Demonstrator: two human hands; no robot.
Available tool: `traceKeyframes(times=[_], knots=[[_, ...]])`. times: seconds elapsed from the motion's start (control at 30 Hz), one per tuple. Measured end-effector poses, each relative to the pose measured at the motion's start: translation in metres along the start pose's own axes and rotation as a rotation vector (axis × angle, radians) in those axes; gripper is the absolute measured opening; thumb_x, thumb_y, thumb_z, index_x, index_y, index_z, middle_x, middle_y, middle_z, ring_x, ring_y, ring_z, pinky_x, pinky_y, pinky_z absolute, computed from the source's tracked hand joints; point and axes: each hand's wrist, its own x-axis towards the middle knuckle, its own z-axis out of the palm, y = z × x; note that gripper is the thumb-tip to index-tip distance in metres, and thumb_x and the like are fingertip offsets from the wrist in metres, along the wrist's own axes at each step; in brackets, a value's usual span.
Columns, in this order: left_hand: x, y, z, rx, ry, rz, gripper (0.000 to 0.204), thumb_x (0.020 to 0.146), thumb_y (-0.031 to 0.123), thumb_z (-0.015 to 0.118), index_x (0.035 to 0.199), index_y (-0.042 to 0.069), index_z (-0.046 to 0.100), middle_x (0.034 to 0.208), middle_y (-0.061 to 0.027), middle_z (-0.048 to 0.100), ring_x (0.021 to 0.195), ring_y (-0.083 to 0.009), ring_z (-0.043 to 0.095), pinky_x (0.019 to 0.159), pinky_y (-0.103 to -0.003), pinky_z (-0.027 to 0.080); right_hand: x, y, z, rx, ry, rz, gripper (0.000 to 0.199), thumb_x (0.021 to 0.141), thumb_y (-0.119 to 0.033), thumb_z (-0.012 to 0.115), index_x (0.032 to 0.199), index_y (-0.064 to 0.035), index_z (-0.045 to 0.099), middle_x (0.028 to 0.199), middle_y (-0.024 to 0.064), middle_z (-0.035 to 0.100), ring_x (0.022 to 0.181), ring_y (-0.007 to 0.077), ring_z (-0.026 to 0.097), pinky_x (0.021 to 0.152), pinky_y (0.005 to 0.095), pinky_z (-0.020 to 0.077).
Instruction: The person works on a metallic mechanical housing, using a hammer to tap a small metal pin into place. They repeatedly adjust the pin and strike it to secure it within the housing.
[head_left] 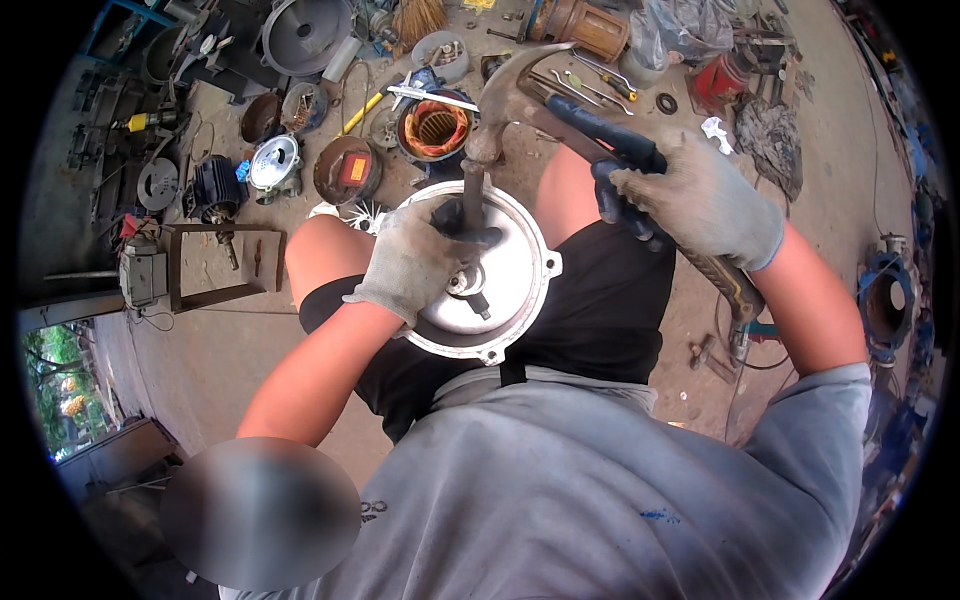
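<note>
A round white metal cover [510, 265], with lugs on its rim, lies across my thighs. My left hand [415, 255], in a grey glove with dark fingertips, is closed round a short metal rod [473, 200] that stands up over the cover's inner face. My right hand [700, 185], gloved the same way, grips the handle of a claw hammer [520, 95]. The hammer's striking face is right over the rod's top end; whether the two touch I cannot tell. My left hand partly hides the cover's hub and the rod's lower end.
Beyond my knees stand an open motor housing with copper windings [437, 128], a brown bowl [345, 170] and a white-faced motor part [275, 163]. A metal frame [225, 268] is at left. Screwdrivers [610, 80], a red bucket [718, 85] and a dark rag [768, 145] lie far right.
</note>
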Motion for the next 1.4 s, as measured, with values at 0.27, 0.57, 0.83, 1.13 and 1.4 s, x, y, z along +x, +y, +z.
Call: traceKeyframes(times=[0.27,0.57,0.83,1.13,1.4], knots=[[-0.005,0.009,0.002,-0.135,0.010,-0.098,0.029,0.088,0.018,0.086,0.113,0.005,0.079,0.099,-0.0086,0.080,0.086,-0.0170,0.073,0.081,-0.034,0.058,0.007,-0.015,-0.007,-0.111,-0.056,0.028,0.030,0.104,-0.007,0.058,0.133,-0.0030,0.066,0.079,0.0011,0.070,0.058,0.0066,0.059,0.050,0.0259,0.0519],[-0.002,-0.007,0.007,-0.102,0.040,-0.020,0.029,0.086,-0.004,0.077,0.114,0.002,0.077,0.101,-0.0093,0.080,0.088,-0.0146,0.075,0.083,-0.031,0.060,0.014,-0.044,-0.033,0.225,0.313,-0.285,0.058,0.111,-0.024,0.057,0.165,-0.0182,0.038,0.088,0.0051,0.069,0.059,0.0125,0.060,0.050,0.0266,0.0522],[-0.007,0.004,0.004,-0.152,0.046,-0.077,0.028,0.084,0.004,0.081,0.112,0.003,0.079,0.101,-0.0080,0.081,0.088,-0.0116,0.073,0.084,-0.031,0.059,0.009,-0.030,-0.008,-0.130,0.002,-0.092,0.053,0.105,-0.008,0.052,0.157,-0.0164,0.053,0.077,-0.0001,0.065,0.059,0.0052,0.060,0.054,0.0238,0.0528],[0.000,0.000,0.003,0.004,0.032,-0.038,0.028,0.083,0.004,0.081,0.112,0.005,0.080,0.102,-0.0107,0.080,0.092,-0.0184,0.076,0.086,-0.033,0.059,0.018,-0.023,-0.001,-0.255,-0.087,-0.043,0.058,0.105,-0.009,0.053,0.162,-0.0220,0.048,0.079,-0.0001,0.068,0.064,0.0066,0.062,0.062,0.0280,0.0572],[-0.004,0.007,-0.001,-0.023,-0.008,-0.071,0.029,0.083,0.006,0.083,0.112,0.005,0.080,0.102,-0.0115,0.080,0.091,-0.0191,0.076,0.085,-0.034,0.058,0.021,-0.016,-0.005,0.196,0.434,-0.267,0.036,0.108,-0.010,0.049,0.142,-0.0074,0.063,0.080,0.0039,0.069,0.058,0.0079,0.060,0.053,0.0246,0.0527]])
